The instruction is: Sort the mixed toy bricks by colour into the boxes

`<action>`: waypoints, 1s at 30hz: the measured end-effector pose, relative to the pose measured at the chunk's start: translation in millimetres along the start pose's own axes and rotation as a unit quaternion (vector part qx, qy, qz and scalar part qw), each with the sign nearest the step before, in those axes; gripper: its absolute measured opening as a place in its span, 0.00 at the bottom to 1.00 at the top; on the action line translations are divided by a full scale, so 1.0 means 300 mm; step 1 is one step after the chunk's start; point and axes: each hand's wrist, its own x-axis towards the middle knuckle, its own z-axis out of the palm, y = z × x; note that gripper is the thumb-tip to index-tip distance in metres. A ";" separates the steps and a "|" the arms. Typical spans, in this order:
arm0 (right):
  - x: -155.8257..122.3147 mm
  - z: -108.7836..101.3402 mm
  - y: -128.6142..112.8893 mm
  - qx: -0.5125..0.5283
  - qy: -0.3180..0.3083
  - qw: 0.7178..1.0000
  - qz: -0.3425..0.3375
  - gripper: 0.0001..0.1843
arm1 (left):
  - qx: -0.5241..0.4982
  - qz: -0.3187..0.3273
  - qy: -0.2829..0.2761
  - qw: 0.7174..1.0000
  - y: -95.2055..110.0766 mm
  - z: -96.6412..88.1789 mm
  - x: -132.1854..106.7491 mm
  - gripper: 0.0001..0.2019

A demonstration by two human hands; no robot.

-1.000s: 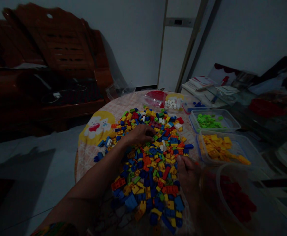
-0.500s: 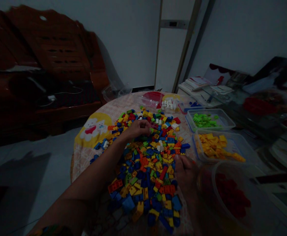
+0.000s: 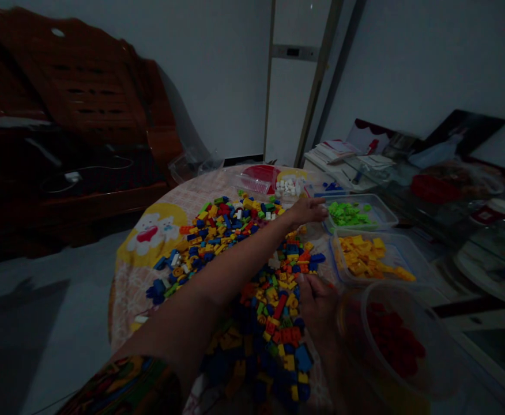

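My left hand reaches across the pile to the near left rim of a clear box of light green bricks. Its fingers are stretched out and apart, and I see nothing held in them. My right hand rests at the right edge of the mixed toy brick pile, its fingers curled in with the thumb. Whatever they hold, if anything, is hidden. My left forearm covers part of the pile. Just right of my right hand stands a round clear tub with red bricks in it.
A clear box of yellow bricks sits between the green box and the tub. White bricks and a box with blue bricks lie at the back of the round table. A wooden bench stands left; a glass table stands right.
My left hand has moved right, from the middle of the pile to the green brick box, and its fingers have opened. My right hand stays beside the pile. The view has shifted slightly.
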 end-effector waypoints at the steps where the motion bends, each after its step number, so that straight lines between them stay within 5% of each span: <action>1: 0.001 -0.001 -0.002 0.002 0.004 1.000 0.001 0.22 | -0.019 0.019 -0.003 1.000 0.002 0.011 0.010 0.22; 5: 0.000 -0.004 -0.012 0.015 0.006 1.000 0.011 0.22 | 0.047 0.055 0.004 0.997 0.021 -0.050 -0.038 0.24; 11: -0.006 -0.006 -0.006 0.011 -0.006 1.000 -0.001 0.21 | 0.251 0.028 0.020 0.967 0.084 -0.269 -0.267 0.18; 15: -0.007 -0.009 0.002 0.008 -0.006 1.000 -0.003 0.20 | 0.352 0.019 0.017 0.936 0.118 -0.355 -0.415 0.14; 21: -0.008 -0.014 0.005 -0.013 -0.014 1.000 0.009 0.21 | 0.513 -0.040 -0.010 0.857 0.121 -0.389 -0.548 0.08; 25: -0.014 -0.017 -0.001 -0.028 -0.013 0.999 0.021 0.21 | 0.522 -0.048 -0.039 0.851 0.102 -0.371 -0.580 0.07; 30: -0.010 -0.026 -0.014 -0.064 -0.015 0.998 0.020 0.22 | 0.502 -0.064 0.002 0.862 0.061 -0.353 -0.580 0.10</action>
